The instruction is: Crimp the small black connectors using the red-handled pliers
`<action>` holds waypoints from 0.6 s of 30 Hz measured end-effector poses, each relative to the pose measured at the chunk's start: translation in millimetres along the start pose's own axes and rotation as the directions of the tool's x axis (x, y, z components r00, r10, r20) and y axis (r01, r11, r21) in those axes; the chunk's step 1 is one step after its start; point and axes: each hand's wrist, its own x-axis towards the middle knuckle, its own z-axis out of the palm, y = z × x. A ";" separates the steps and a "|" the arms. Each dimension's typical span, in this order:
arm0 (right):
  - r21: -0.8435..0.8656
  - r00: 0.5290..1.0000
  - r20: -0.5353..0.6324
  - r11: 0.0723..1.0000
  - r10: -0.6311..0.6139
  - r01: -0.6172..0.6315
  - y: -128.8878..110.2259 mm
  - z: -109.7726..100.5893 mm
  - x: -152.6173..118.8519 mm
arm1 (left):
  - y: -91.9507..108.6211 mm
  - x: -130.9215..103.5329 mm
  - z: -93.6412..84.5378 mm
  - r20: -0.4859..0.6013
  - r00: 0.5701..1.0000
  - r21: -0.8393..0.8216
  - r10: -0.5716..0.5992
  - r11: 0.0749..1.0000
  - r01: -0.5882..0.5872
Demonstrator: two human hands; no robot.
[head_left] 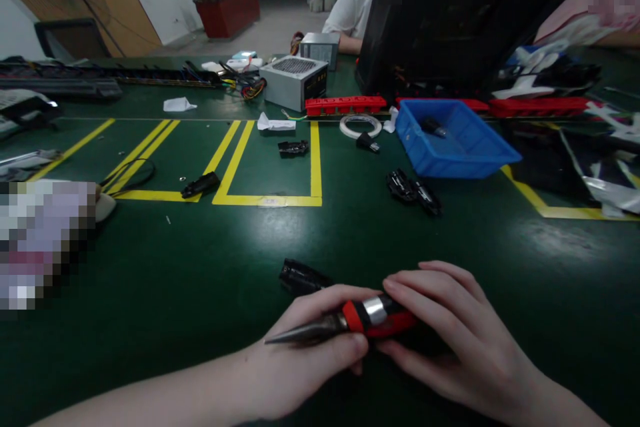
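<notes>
A pair of needle-nose pliers with red and black handles lies across my two hands, its metal jaws pointing left. My left hand is closed round the pliers near the joint, thumb below and fingers behind. My right hand wraps the handle end, its fingers curled over the top. Just behind my left hand a black plastic part rests on the green table, partly hidden by that hand. Farther back lie two black parts side by side.
A blue bin with a dark piece inside stands at back right. Behind are a tape roll, red strips and a grey power supply. More black parts lie near yellow tape lines. A person sits across the table.
</notes>
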 end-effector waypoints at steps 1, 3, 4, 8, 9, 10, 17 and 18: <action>0.003 1.000 0.007 1.000 -0.003 0.002 1.3 -0.2 -0.1 | -0.6 1.5 -0.8 0.009 1.000 -0.042 -0.023 0.999 0.023; 0.015 1.000 0.009 1.000 -0.016 0.016 3.1 -0.6 0.3 | -0.5 4.2 -1.8 0.029 0.999 -0.087 -0.035 0.996 0.037; 0.022 1.000 0.012 0.999 -0.026 0.025 3.7 -0.8 0.7 | -0.1 5.1 -2.1 0.034 0.999 -0.097 -0.029 0.995 0.032; 0.052 0.999 0.028 0.998 -0.036 0.034 4.4 -1.3 1.2 | 1.1 6.5 -2.6 0.056 0.998 -0.146 -0.025 0.989 0.033; 0.061 0.999 0.032 0.998 -0.031 0.029 4.4 -1.4 0.9 | 1.0 7.0 -2.7 0.066 0.998 -0.173 -0.017 0.984 0.028; 0.070 0.999 0.035 0.997 -0.026 0.024 4.3 -1.5 0.5 | 0.7 7.6 -2.9 0.079 0.997 -0.204 -0.003 0.979 0.019; 0.112 0.998 0.062 0.994 -0.013 0.006 7.4 -4.2 -1.1 | 0.8 9.7 -7.5 0.187 0.982 -0.265 0.029 0.964 0.022; 0.119 0.997 0.080 0.993 -0.009 0.000 8.8 -4.3 -1.1 | 1.2 9.0 -8.2 0.192 0.981 -0.231 0.005 0.972 0.040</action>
